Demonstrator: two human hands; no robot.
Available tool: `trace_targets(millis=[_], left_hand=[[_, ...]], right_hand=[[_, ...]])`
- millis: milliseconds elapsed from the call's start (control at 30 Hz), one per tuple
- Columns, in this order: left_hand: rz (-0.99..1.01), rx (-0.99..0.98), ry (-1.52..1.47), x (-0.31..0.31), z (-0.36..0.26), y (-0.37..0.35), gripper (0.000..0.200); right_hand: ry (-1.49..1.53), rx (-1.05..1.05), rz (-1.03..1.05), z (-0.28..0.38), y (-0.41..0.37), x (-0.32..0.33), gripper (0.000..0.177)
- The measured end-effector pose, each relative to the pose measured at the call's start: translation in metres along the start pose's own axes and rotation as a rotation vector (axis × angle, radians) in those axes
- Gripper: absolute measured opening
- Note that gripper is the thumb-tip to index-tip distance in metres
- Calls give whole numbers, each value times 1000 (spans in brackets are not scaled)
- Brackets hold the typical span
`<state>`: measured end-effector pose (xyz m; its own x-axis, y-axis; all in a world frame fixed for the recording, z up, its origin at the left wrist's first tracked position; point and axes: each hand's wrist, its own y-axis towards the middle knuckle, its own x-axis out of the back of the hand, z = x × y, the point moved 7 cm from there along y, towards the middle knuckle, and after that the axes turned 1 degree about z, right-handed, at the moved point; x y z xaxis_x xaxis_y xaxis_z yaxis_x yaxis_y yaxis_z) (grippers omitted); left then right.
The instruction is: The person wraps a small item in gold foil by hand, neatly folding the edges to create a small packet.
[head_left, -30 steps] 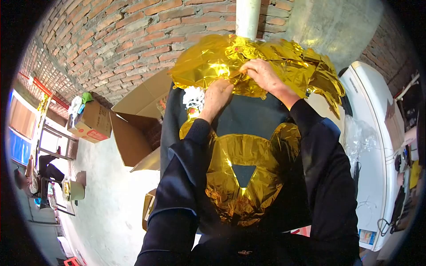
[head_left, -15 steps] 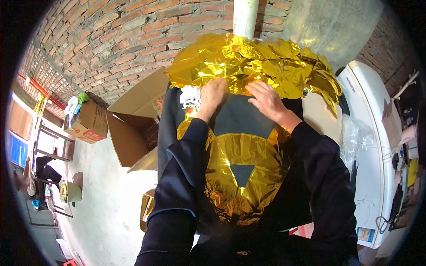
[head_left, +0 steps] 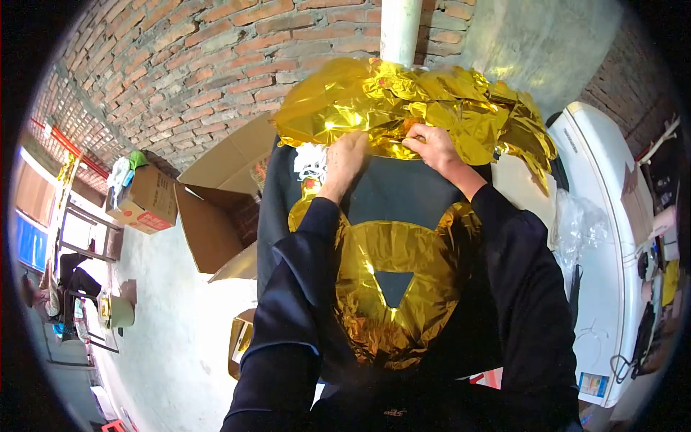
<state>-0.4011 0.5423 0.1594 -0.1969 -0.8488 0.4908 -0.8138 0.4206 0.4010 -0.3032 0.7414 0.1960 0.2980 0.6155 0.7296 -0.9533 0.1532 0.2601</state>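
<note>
A heap of crinkled gold foil sheets (head_left: 468, 119) lies across the far part of a black-covered surface (head_left: 392, 187). My right hand (head_left: 437, 151) pinches the near edge of the foil between thumb and forefinger. To its left, my left hand (head_left: 347, 164) is closed at the same edge, fingers together; its fingertips are partly hidden. Beside my left wrist sits a bundle of white string (head_left: 311, 160). Closer to me, a gold foil piece (head_left: 396, 245) with rounded sides and a dark triangular gap spreads over the black surface, between my forearms.
An open cardboard box (head_left: 212, 234) stands left of the work surface, with a smaller box (head_left: 241, 342) nearer me. At right is a long white appliance-like body (head_left: 604, 288) with clear plastic (head_left: 576, 223) on it. A white pipe (head_left: 399, 32) rises before the brick wall (head_left: 216, 72).
My right hand has gone from spread fingers over the foil's edge to a pinch on it. My left hand stays at nearly the same spot. The view has shifted slightly.
</note>
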Motion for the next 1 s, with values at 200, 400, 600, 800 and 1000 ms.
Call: trace_targets(millis=[200, 400, 600, 800, 1000], left_hand=[[36, 23, -4, -1, 0, 0, 34], [83, -186, 173, 5, -33, -5, 35], [-83, -350, 86, -1, -12, -1, 27], [-13, -77, -114, 0, -2, -2, 24], [-7, -34, -125, 2, 1, -2, 24]], right_hand=[[-36, 120, -106, 16, 9, 5, 20], [-176, 411, -189, 48, 15, 15, 12], [-292, 516, -254, 84, 7, 18, 13], [-322, 550, -548, 101, -48, 27, 12], [-531, 620, -225, 67, -50, -26, 24]])
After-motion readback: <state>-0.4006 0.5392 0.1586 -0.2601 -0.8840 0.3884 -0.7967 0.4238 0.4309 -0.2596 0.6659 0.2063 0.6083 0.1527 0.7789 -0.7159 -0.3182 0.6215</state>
